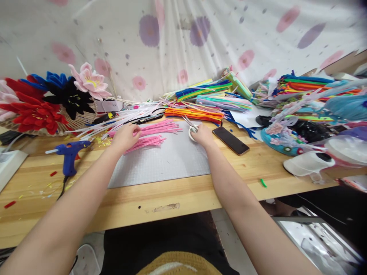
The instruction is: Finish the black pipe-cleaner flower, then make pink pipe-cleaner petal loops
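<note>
Mat (pixel 172 164), far left: your left hand (pixel 127 136) curled at pink stems (pixel 160 127), grip unclear; far right: right hand (pixel 202 135) held scissors (pixel 191 133); likely sorting; next probably needed aligning.

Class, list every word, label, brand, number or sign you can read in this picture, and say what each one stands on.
None can be read anywhere in the view.
Phone: dark screen, no text visible.
Blue glue gun: no readable marking.
Gray mat: faint grid; any numbers are too faint to read.
</note>
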Action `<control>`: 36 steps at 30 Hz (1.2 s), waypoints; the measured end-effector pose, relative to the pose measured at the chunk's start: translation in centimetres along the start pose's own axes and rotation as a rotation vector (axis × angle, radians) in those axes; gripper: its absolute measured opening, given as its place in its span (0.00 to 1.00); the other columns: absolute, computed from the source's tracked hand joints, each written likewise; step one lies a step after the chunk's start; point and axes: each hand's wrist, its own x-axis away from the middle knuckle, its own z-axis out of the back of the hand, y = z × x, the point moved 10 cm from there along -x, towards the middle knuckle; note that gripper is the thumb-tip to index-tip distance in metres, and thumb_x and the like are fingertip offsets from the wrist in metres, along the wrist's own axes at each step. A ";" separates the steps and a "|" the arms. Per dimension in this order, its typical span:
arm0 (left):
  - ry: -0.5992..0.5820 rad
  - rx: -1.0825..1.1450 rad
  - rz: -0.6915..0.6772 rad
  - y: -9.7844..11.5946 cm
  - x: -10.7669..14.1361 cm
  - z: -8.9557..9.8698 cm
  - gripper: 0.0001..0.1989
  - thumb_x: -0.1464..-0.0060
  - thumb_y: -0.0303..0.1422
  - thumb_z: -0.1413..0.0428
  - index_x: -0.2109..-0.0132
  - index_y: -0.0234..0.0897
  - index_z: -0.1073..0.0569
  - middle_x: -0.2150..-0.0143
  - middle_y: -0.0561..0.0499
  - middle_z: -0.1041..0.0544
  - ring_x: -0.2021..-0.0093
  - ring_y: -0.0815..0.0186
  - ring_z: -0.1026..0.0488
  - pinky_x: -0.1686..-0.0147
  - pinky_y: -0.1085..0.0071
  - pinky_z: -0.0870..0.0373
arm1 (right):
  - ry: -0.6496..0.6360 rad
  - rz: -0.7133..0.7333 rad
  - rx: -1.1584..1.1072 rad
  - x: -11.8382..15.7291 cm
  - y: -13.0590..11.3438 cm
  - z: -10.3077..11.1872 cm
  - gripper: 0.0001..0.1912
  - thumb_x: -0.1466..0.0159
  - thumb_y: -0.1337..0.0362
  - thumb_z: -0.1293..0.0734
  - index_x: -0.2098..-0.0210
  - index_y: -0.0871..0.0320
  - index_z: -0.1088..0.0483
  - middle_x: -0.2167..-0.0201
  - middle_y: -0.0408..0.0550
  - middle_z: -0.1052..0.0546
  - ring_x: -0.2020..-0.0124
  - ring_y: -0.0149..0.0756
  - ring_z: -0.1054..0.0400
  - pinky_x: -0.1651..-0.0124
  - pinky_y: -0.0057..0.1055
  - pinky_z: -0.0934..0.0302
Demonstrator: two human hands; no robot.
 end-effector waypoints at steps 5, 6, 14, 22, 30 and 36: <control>-0.170 -0.146 0.034 -0.1 -2.0 -2.4 0.11 0.48 0.35 0.52 0.62 0.38 0.26 0.59 0.46 0.24 0.59 0.59 0.28 0.62 0.68 0.34 | 0.053 -0.041 0.050 0.2 0.2 0.0 0.24 0.41 0.59 0.38 0.51 0.71 0.39 0.54 0.66 0.30 0.51 0.52 0.36 0.50 0.39 0.45; -0.190 -0.177 0.024 0.0 -2.2 -2.7 0.11 0.48 0.35 0.51 0.62 0.38 0.26 0.58 0.45 0.24 0.58 0.58 0.28 0.63 0.68 0.34 | 0.058 -0.035 0.059 0.2 0.1 0.0 0.24 0.42 0.59 0.37 0.51 0.71 0.39 0.54 0.65 0.30 0.51 0.52 0.36 0.50 0.39 0.45; -0.216 -0.287 -0.051 0.5 -3.0 -3.8 0.13 0.45 0.34 0.54 0.59 0.35 0.27 0.54 0.39 0.27 0.53 0.55 0.29 0.60 0.65 0.34 | 0.062 -0.029 0.054 0.5 -0.2 0.2 0.20 0.42 0.61 0.36 0.52 0.65 0.37 0.52 0.63 0.31 0.50 0.49 0.37 0.50 0.38 0.45; -0.025 -0.266 -0.031 0.3 -2.9 -1.6 0.15 0.41 0.31 0.60 0.54 0.33 0.32 0.60 0.38 0.24 0.60 0.55 0.26 0.64 0.64 0.35 | 0.153 -0.032 0.006 0.8 -0.5 1.0 0.19 0.43 0.66 0.38 0.52 0.63 0.34 0.54 0.61 0.31 0.51 0.50 0.37 0.51 0.40 0.45; 0.482 -0.170 -0.209 1.9 -1.1 3.6 0.14 0.40 0.32 0.58 0.60 0.34 0.29 0.65 0.41 0.25 0.62 0.58 0.28 0.64 0.65 0.36 | 0.474 0.307 -0.156 3.1 -5.8 4.3 0.18 0.37 0.62 0.41 0.49 0.61 0.35 0.55 0.57 0.30 0.53 0.45 0.39 0.49 0.41 0.47; 0.547 -0.096 -0.535 7.1 2.2 3.6 0.14 0.40 0.30 0.58 0.60 0.34 0.27 0.68 0.44 0.24 0.65 0.62 0.28 0.65 0.66 0.36 | 0.341 0.517 -0.069 4.3 -10.6 2.1 0.19 0.35 0.62 0.42 0.47 0.58 0.32 0.61 0.55 0.29 0.60 0.41 0.38 0.56 0.36 0.45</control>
